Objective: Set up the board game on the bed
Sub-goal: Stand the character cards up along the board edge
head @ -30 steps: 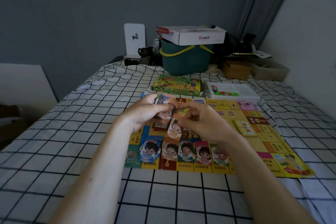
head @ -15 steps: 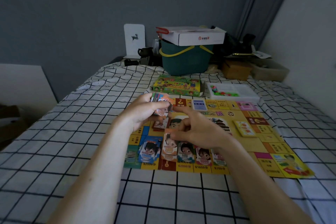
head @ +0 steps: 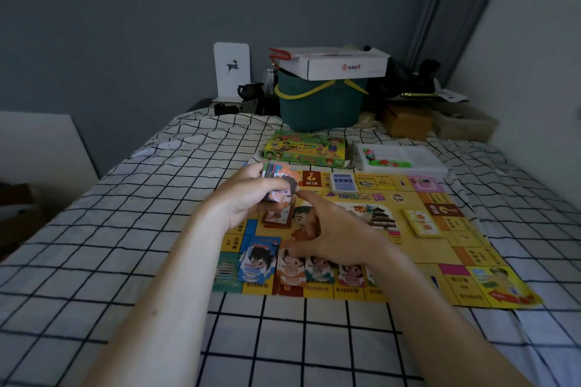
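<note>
Over the bed [head: 94,229], left hand [head: 248,195] grips cards [head: 278,177].

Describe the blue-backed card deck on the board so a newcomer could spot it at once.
On the yellow game board, look along its far edge, just before the green game box. The blue-backed deck lies there alone, face-down, unlike the yellow deck at the right.

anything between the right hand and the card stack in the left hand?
Nothing visible. The right hand is low over the board, just beside the card stack gripped by the left hand; only open air lies between them.
</note>
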